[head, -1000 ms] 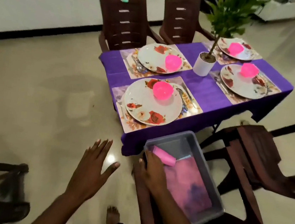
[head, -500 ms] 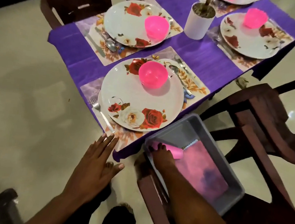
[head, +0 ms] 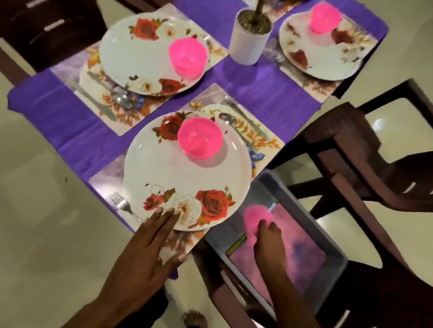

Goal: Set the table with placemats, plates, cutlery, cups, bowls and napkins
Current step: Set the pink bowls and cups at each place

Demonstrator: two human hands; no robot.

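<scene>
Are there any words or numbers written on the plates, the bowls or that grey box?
None: no words, numbers or signs can be read.
The plates carry only painted roses.
The pink bowls and the white plant pot are plain.
A small green and yellow strip in the grey box is too blurred to read.

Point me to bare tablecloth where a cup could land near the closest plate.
Free: purple tablecloth left of the near placemat, and the strip between the white pot and that placemat. Crowded: near plate fills its mat; fork, left hand at its front edge.
</scene>
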